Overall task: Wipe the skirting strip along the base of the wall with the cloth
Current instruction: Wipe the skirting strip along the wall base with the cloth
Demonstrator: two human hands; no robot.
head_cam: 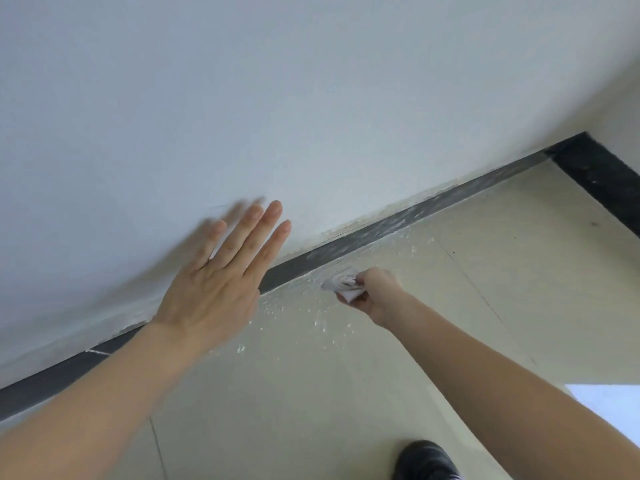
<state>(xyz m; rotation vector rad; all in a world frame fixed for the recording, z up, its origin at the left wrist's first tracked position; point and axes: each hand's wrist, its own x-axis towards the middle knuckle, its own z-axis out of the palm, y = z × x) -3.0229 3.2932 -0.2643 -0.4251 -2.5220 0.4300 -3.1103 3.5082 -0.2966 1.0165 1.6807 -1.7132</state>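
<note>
Skirting strip (381,233) runs lower left to upper right of frame. Left stretch looks dark, clean. Left hand (221,271), centre-left, fingers spread, empty, flat toward wall (311,98). Centre: right hand (374,292) pinches bunched cloth (343,282) just beside strip base. Right of cloth, strip streaked whitish; white specks on floor (485,271). Judged roughly half done.

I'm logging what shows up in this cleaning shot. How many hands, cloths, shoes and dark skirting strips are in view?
Hands: 2, left hand open, right hand gripping
Cloths: 1, cloth
Shoes: 1, black shoe
Skirting strips: 2, long strip, corner strip
Total: 6
</note>
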